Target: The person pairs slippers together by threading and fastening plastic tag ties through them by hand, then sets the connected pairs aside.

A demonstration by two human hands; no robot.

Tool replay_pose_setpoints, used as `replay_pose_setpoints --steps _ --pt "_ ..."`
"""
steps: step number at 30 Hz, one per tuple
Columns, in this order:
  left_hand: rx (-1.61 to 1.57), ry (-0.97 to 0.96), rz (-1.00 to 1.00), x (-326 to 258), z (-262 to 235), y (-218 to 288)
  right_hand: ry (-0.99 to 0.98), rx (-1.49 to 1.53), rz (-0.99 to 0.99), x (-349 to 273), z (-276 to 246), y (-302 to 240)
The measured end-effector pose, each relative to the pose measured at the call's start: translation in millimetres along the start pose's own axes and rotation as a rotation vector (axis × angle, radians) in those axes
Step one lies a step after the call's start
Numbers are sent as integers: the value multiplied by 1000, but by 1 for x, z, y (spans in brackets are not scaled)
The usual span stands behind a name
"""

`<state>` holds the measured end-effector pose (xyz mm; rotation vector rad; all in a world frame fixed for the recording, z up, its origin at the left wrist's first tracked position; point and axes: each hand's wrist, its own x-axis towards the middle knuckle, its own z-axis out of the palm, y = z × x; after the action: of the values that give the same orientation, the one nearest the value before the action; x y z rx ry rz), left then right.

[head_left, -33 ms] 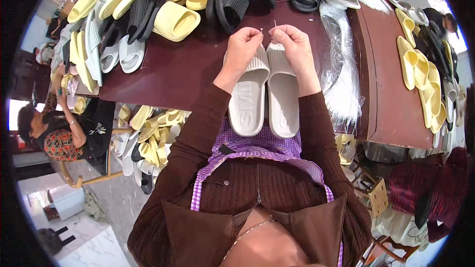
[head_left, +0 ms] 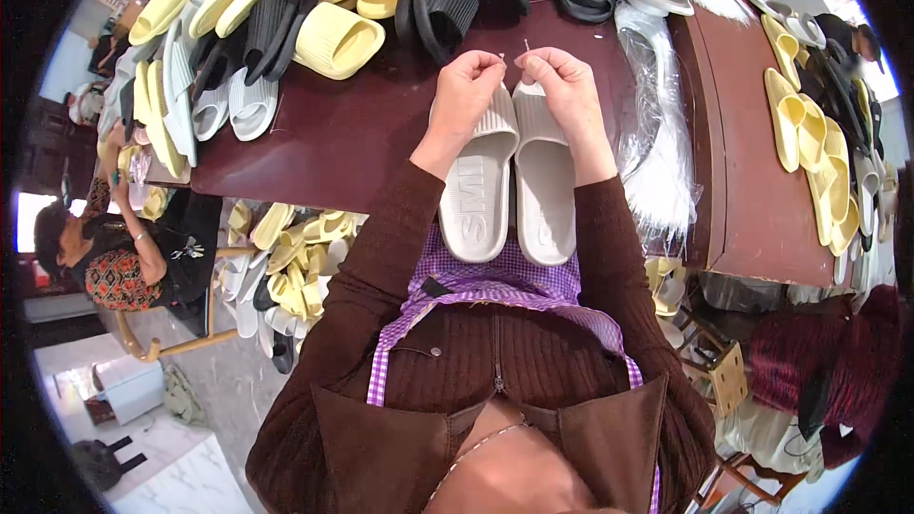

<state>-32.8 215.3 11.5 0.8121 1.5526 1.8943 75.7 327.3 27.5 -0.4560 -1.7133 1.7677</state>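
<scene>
A pair of light grey slide slippers lies side by side in front of me, heels toward my apron: the left slipper [head_left: 479, 200] and the right slipper [head_left: 546, 205]. Above the toe end of the left one, my left hand [head_left: 464, 100] is closed in a pinch, a small pale end showing at its fingertips. Close beside it, my right hand [head_left: 564, 100] pinches too, with a thin strand [head_left: 526, 46] sticking up from its fingers. The strand looks like one of the clear plastic strands in the bundle [head_left: 657, 133] right of my right wrist. My fingertips are slightly apart.
Yellow slippers [head_left: 339, 40], black slippers [head_left: 440, 0] and grey ones crowd the far side of the dark red table [head_left: 314, 148]. More yellow slippers [head_left: 812, 138] lie at the right. A seated person [head_left: 124, 247] works at the left, near slippers [head_left: 295, 276] heaped below table height.
My right hand's strand tip has shifted very slightly. The slippers and my arms stay in place.
</scene>
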Motion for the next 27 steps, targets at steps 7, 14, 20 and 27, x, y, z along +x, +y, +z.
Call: replay_pose_setpoints --steps 7,14,20,27 --pt "-86 52 -26 -5 5 7 -52 -260 -35 -5 3 1" --pt "-93 33 -26 -6 4 7 -62 -420 -90 -6 5 -2" --pt "-117 6 11 -7 5 6 -69 -421 -107 -4 3 2" --pt "-123 -15 15 -5 3 2 -76 -457 -107 -5 3 1"
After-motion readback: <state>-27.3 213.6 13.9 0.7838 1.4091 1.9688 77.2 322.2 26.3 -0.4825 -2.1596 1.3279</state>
